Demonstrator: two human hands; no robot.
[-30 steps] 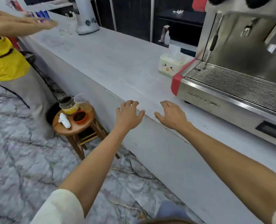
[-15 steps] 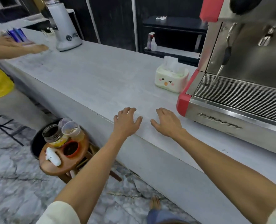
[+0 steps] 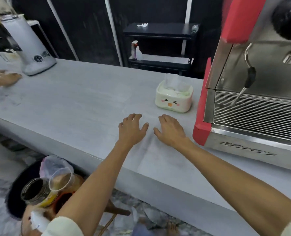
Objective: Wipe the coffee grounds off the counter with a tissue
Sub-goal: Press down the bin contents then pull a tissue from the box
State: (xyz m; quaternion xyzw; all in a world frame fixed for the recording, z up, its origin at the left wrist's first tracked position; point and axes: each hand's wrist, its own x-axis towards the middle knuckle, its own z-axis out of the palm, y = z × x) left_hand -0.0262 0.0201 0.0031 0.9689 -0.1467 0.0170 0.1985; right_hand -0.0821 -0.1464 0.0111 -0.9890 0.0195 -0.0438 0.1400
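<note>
- Tissue box: far-right of both hands; right hand nearer.
- Left hand, right hand: flat on counter, fingers relaxed, holding nothing.

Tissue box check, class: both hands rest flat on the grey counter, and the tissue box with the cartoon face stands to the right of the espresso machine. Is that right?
One detail is wrong. The head view shows the tissue box to the left of the espresso machine, not the right. Both the left hand and right hand do rest flat on the grey counter.
</note>
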